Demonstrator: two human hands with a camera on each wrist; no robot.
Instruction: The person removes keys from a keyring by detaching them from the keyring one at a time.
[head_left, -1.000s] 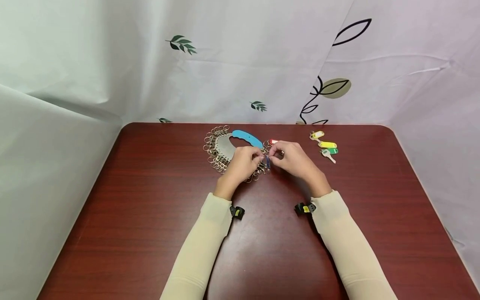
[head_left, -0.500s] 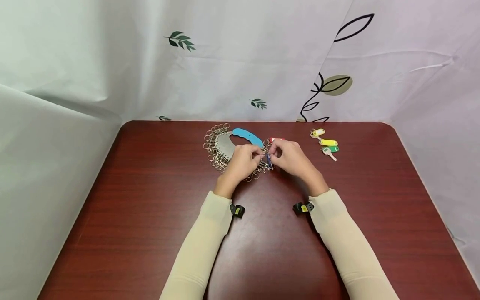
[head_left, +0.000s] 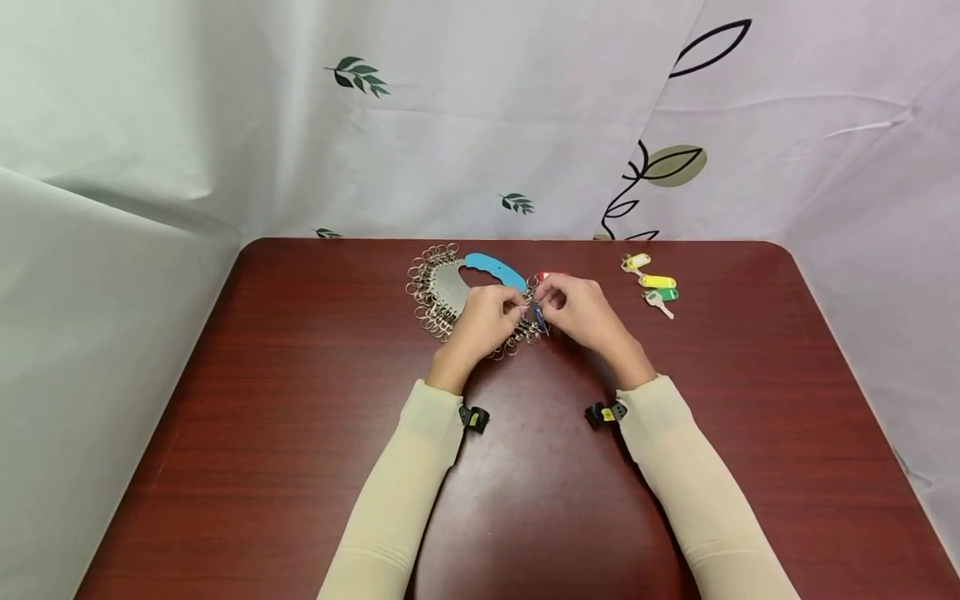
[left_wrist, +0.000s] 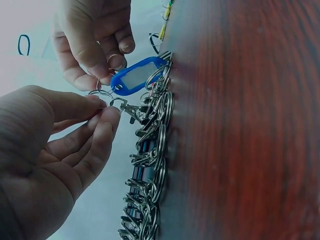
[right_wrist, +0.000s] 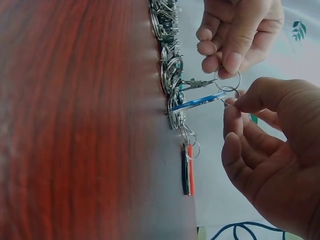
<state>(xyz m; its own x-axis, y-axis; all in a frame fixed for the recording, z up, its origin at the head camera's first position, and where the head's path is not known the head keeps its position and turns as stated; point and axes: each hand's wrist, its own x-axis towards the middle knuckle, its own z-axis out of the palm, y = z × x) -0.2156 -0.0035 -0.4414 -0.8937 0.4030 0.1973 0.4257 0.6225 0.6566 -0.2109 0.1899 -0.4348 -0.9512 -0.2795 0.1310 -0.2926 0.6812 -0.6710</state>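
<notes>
A fan-shaped metal key holder with a blue handle lies near the table's back edge, its curved rim lined with snap hooks and split rings. My left hand pinches a larger split ring, linked to a snap hook on the rim. With thumb and fingertips, my right hand pinches the smaller ring of a blue key tag. Both rings meet between the hands; whether they are linked cannot be told. The tag hangs slanted beside the hooks.
A red key tag lies just behind my right hand, beside the holder. Farther right lie two yellow tags, a green tag and a silver key. A white patterned curtain hangs behind the table.
The blue tag has swung from nearly upright to a slant, its lower end now farther right. Both hands keep almost the same place and grip. The head view has tilted slightly.
</notes>
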